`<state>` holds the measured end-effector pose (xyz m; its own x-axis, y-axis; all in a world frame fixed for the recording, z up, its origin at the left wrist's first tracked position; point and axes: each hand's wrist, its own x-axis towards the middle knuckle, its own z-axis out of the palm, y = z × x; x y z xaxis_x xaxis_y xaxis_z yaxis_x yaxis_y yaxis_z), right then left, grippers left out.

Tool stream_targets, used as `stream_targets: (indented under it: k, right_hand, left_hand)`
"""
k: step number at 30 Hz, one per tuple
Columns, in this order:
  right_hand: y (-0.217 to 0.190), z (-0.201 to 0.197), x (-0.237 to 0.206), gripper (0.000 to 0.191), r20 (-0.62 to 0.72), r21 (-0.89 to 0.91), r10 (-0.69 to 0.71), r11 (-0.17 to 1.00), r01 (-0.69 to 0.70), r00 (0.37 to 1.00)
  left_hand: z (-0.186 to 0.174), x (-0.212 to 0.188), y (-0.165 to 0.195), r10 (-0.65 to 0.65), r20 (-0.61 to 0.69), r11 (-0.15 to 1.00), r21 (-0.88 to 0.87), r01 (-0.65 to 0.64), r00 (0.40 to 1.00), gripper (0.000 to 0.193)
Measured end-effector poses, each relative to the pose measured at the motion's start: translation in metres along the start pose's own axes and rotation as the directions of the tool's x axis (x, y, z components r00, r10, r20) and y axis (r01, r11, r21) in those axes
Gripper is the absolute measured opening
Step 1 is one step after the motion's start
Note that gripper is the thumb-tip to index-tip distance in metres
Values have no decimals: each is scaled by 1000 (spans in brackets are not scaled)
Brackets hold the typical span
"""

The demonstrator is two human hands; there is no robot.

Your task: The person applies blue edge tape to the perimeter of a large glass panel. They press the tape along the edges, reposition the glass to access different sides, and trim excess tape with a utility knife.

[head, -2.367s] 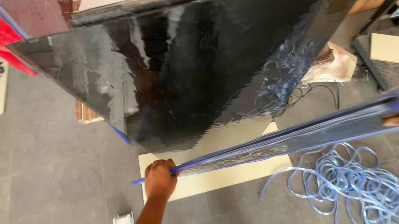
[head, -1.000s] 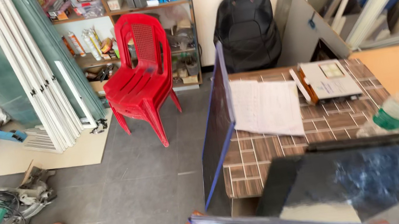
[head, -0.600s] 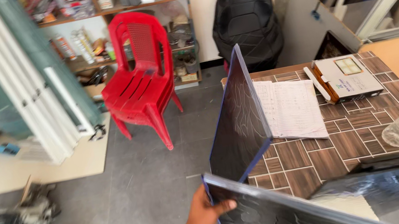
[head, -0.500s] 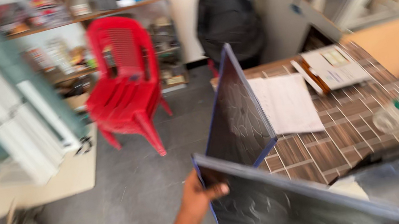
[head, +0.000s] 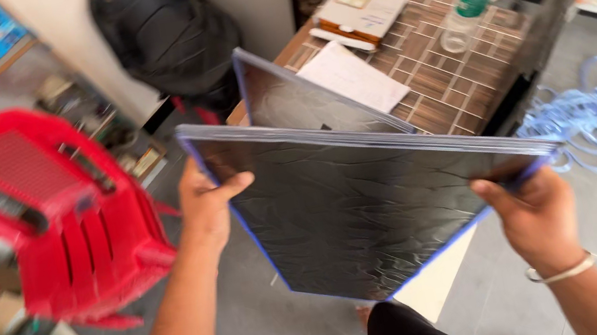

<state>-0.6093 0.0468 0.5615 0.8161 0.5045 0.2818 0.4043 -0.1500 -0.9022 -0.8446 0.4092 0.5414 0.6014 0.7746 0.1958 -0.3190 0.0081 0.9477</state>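
Left hand [head: 205, 199] fingers curled, gripping blue-edged dark glossy panel [head: 355, 214] at nine o'clock | right hand [head: 536, 212] pinching its three o'clock corner | red plastic chair [head: 40, 219] at nine | tiled brown table [head: 443, 62] at one

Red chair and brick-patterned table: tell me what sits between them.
In the head view, the dark panel held in the left hand and right hand spans the gap between red chair and table, a second dark panel behind it.
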Motion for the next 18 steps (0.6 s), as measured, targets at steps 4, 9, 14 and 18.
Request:
stream_targets:
  k: [4,9,14,18]
  right_hand:
    - [8,45,-13,17,-47,168,-20,985,27,999]
    - [26,99,-22,19,-100,216,175,965,-150,979]
    - [37,141,-25,21,-143,258,177,957,-136,974]
    - [37,172,-34,23,-215,277,209,950,-146,954]
  left_hand:
    - [-37,33,3,-51,117,998,37,47,992,50]
    - [-83,60,-22,-143,159,978,174,115,977,44]
    - [-106,103,-56,-205,247,976,118,180,947,42]
    - [-117,137,-78,-220,289,967,192,168,932,42]
